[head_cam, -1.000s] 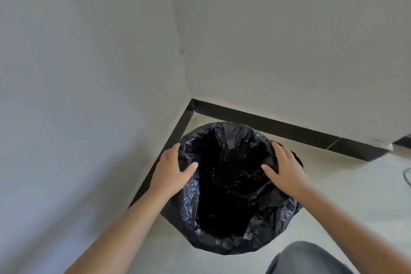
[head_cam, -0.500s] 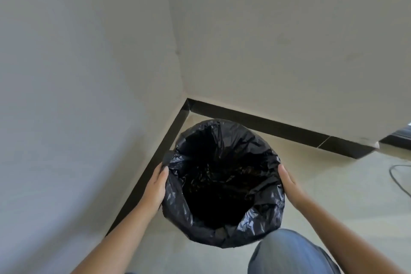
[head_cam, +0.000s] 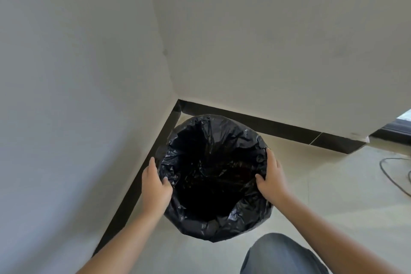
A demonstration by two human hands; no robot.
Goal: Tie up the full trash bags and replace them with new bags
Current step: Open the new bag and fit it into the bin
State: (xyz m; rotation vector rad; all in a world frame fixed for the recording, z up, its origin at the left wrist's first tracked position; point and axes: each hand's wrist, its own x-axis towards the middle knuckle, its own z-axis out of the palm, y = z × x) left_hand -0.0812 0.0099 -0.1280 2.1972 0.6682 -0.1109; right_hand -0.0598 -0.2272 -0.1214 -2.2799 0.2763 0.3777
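Black trash bag [head_cam: 213, 176] lines bin in wall corner, mouth facing up. Left hand [head_cam: 155, 184] pinches bag's left rim, right hand [head_cam: 270, 177] pinches right rim; bag between both grips, equally near.

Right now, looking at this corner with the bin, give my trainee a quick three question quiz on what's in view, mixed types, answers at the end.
1. True or false: the black trash bag is tied shut.
2. Multiple choice: where is the left hand? A) on the floor B) at the bag's left rim, thumb hooked over the edge C) on the wall
3. Short answer: what lies on the floor at the far right?

Key
1. False: its mouth is spread wide open over the bin.
2. B; the right hand mirrors it at the right rim.
3. A thin dark cable.
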